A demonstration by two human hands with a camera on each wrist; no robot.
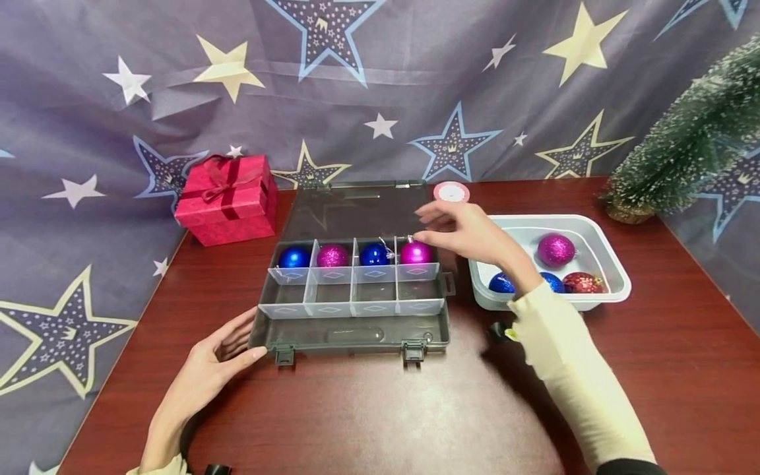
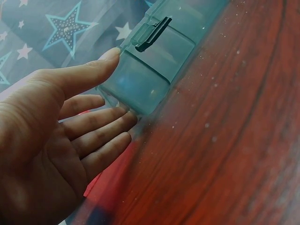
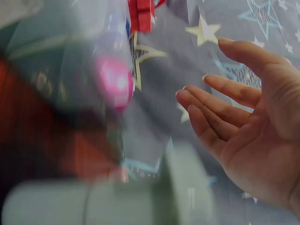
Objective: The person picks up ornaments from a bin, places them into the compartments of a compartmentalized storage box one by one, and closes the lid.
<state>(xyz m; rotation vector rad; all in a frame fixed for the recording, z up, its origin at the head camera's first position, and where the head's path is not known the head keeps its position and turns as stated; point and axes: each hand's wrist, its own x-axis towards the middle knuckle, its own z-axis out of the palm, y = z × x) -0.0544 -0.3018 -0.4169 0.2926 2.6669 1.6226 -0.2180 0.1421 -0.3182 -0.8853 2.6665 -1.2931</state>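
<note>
A dark translucent divided box (image 1: 356, 335) lies with its lid folded back on the table. Its rear compartments hold a matte blue bauble (image 1: 294, 257), a glittery pink bauble (image 1: 332, 256), a shiny blue bauble (image 1: 375, 254) and a magenta bauble (image 1: 415, 252). My left hand (image 1: 208, 363) rests against the box's front left corner, thumb on the rim and fingers extended along the side. Above the magenta bauble hovers my right hand (image 1: 466, 231), its fingers relaxed and nothing held; the right wrist view shows that hand (image 3: 253, 112) with an empty palm.
On the right, a white plastic tub (image 1: 611, 280) holds several baubles, partly hidden by my right forearm. A small frosted tree (image 1: 689, 132) stands at the back right, a red gift box (image 1: 228, 201) at the back left. Behind the lid lies a pink-edged ribbon roll (image 1: 451, 192).
</note>
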